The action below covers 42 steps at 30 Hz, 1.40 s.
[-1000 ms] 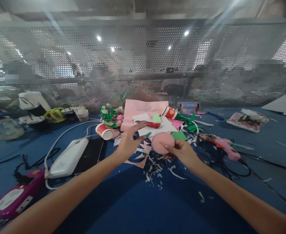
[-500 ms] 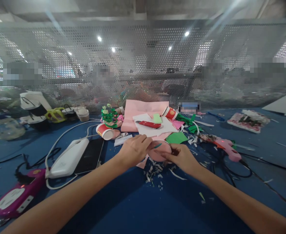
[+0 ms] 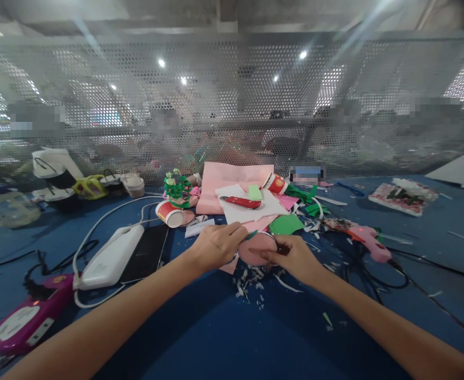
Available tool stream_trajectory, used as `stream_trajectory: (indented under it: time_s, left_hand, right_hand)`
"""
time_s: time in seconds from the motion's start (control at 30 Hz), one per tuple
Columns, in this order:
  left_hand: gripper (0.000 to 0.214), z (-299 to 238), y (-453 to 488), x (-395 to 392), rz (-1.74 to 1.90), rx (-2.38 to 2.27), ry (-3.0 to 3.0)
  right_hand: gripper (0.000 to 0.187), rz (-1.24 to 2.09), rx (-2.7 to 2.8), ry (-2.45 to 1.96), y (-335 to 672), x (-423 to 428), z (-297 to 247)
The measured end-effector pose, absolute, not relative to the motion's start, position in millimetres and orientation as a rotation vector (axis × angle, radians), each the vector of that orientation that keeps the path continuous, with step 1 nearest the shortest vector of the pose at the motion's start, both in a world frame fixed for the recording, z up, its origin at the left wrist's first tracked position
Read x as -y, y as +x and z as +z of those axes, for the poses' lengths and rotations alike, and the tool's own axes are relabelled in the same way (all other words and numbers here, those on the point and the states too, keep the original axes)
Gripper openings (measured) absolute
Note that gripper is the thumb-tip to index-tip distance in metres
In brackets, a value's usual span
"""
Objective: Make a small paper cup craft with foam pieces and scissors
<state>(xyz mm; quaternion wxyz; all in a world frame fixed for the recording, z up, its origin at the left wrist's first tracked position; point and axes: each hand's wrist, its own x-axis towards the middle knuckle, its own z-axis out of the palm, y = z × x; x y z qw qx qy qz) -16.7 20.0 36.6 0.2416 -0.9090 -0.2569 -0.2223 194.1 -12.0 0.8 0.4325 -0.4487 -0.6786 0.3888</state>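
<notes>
A round pink paper disc (image 3: pixel 258 250) is between my hands above the blue table. My right hand (image 3: pixel 297 257) grips its right edge, with the thumb lying over the face. My left hand (image 3: pixel 221 244) is closed at the disc's left edge, fingertips bent and partly hidden. From those fingers a narrow teal piece (image 3: pixel 251 235) points across the disc's upper rim; I cannot make out what it is. Small white and pink paper scraps (image 3: pixel 251 279) lie just beneath. Behind the disc are a green paper piece (image 3: pixel 286 225) and a red-handled cutter (image 3: pixel 240 202) on white paper.
A pink glue gun (image 3: pixel 368 241) with a looping black cord lies at right. To the left are a white power bank (image 3: pixel 111 257), a dark phone (image 3: pixel 145 255) and a magenta power strip (image 3: pixel 22 316). Red paper cups (image 3: pixel 169 213) lie behind, before a perforated metal screen (image 3: pixel 232 89).
The pink disc has shifted slightly left and now faces up more fully. The teal piece has moved from over its face to its upper rim. My right hand has barely moved.
</notes>
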Motion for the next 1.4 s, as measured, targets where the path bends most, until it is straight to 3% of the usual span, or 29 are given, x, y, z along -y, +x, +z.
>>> stream_trajectory:
  time_s: [0.47,0.8,0.93,1.1,1.23,1.4]
  left_hand:
    - [0.022,40,-17,-23,-1.039,0.856,-2.753]
    - [0.011,44,-23,-40,-1.695,1.540,-2.833]
    - [0.012,43,-21,-41,-1.575,1.572,-2.817]
    - [0.031,46,-19,-39,-1.142,1.462,-2.790]
    - [0.052,45,-20,-37,-0.872,1.728,-3.038]
    - [0.057,41,-19,-35,-1.013,1.839,-3.001]
  right_hand:
    - [0.035,1.112,1.582,-1.069,191,11,4]
    - [0.039,1.143,1.506,-1.012,194,10,3]
    - [0.040,1.152,1.461,-1.014,194,9,4]
    - [0.041,1.181,1.406,-1.059,195,8,5]
    - [0.039,1.208,1.359,-1.053,196,8,4]
    - [0.039,1.252,1.278,-1.060,194,8,7]
